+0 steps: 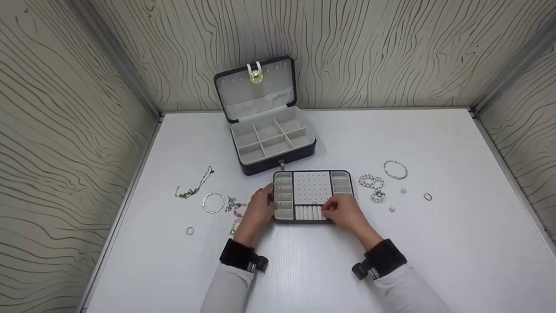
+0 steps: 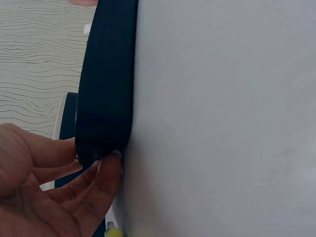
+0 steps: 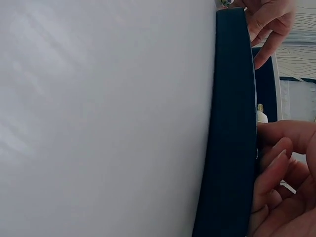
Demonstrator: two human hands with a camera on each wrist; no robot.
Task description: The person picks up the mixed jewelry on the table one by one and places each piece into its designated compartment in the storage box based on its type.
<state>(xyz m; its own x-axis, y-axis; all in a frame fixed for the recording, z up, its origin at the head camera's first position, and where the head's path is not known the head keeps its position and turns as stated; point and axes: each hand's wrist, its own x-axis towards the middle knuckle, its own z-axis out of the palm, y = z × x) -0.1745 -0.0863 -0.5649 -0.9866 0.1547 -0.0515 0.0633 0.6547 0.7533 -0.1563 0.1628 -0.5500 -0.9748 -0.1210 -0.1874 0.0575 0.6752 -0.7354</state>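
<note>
A dark-edged jewelry tray (image 1: 312, 188) lies on the table, with small side compartments, a pad of holes and a row of cream ring rolls (image 1: 306, 213). My left hand (image 1: 261, 205) grips its left side, thumb on the rim, fingers low at the corner in the left wrist view. My right hand (image 1: 346, 211) leans over the front right part of the tray. Its fingers are bent, with the tips together at the right end of the ring rolls; I cannot tell what is between them. In the right wrist view, the right fingers (image 3: 272, 180) curl close behind the tray's dark side wall (image 3: 227, 123).
Behind stands an open jewelry box (image 1: 278, 150) with divided compartments. To the left lie a dark chain (image 1: 191, 192), a bangle (image 1: 213, 203), a ring (image 1: 190, 231) and a beaded bracelet (image 1: 236, 219); to the right, a pearl bracelet (image 1: 371, 181), another bangle (image 1: 395, 169), pearl earrings (image 1: 392, 208), a ring (image 1: 428, 197).
</note>
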